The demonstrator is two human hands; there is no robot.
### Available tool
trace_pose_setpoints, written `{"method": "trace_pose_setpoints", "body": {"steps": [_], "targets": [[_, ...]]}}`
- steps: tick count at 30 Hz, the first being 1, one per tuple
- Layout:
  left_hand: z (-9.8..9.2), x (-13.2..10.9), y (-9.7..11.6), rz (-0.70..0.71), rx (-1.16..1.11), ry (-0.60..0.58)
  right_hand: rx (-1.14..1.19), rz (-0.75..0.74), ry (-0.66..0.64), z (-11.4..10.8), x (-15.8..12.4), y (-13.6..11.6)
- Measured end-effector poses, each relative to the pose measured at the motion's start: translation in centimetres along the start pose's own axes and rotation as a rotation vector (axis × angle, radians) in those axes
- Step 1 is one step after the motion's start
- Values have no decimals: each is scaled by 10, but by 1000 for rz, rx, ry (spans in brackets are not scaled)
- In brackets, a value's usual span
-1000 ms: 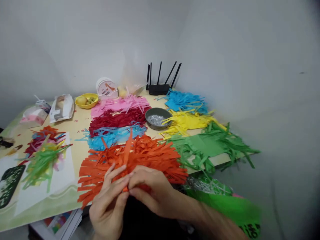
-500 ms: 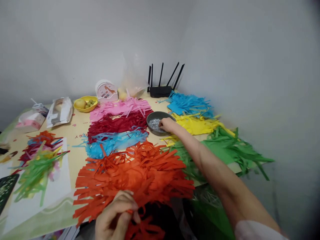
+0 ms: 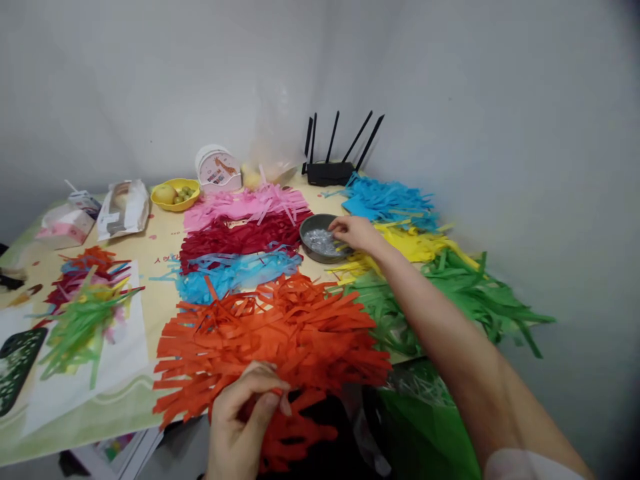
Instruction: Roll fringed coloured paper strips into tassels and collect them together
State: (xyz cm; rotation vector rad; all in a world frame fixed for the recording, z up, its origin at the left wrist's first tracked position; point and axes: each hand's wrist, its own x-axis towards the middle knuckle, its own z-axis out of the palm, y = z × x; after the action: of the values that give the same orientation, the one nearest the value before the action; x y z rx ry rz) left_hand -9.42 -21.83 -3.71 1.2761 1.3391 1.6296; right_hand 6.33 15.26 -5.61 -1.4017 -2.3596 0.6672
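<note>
My left hand (image 3: 245, 413) is closed at the table's near edge, thumb and fingers pinching an orange fringed paper strip (image 3: 303, 437) that hangs below the hand. Just beyond it lies a heap of orange fringed paper (image 3: 235, 337). My right hand (image 3: 359, 233) reaches across to the right rim of a round grey bowl (image 3: 313, 251). Its fingertips are pressed together over the bowl; whatever is between them is too small to make out. Small clear, shiny pieces (image 3: 321, 241) lie inside the bowl.
Fringed paper in pink (image 3: 220, 208), dark red (image 3: 235, 235), blue (image 3: 390, 203), yellow (image 3: 405, 245) and green (image 3: 465, 293) surrounds the bowl. A black router (image 3: 330, 174) stands behind. Left are a yellow fruit dish (image 3: 175, 205), a mixed-colour bundle (image 3: 83, 327) and a phone (image 3: 20, 370).
My right hand has lifted slightly from inside the bowl toward its right rim. My left hand still pinches the orange strip. The whole view has shifted a little.
</note>
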Motion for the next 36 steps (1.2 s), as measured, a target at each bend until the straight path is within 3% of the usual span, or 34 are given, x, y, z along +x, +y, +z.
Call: {"method": "trace_pose_setpoints", "body": {"steps": [5, 8, 12, 16, 23, 32, 36], "targets": [[-3, -6, -5, -74, 36, 51, 308, -51, 56, 2, -54, -30], [-5, -9, -7, -166, 27, 141, 743, -119, 49, 21, -107, -59], [-6, -13, -7, -242, -40, 196, 1117, -73, -57, 56, -174, -98], [-10, -19, -10, -276, -25, 212, 1329, 13, -231, 87, -215, -125], [-18, -34, -11, -187, 86, 213, 1523, 70, -304, 119, -246, -148], [-21, -41, -10, -237, 13, 216, 1528, 131, -213, 132, -261, -164], [-19, -40, -11, -253, -8, 219, 1511, 88, -182, 135, -262, -165]]}}
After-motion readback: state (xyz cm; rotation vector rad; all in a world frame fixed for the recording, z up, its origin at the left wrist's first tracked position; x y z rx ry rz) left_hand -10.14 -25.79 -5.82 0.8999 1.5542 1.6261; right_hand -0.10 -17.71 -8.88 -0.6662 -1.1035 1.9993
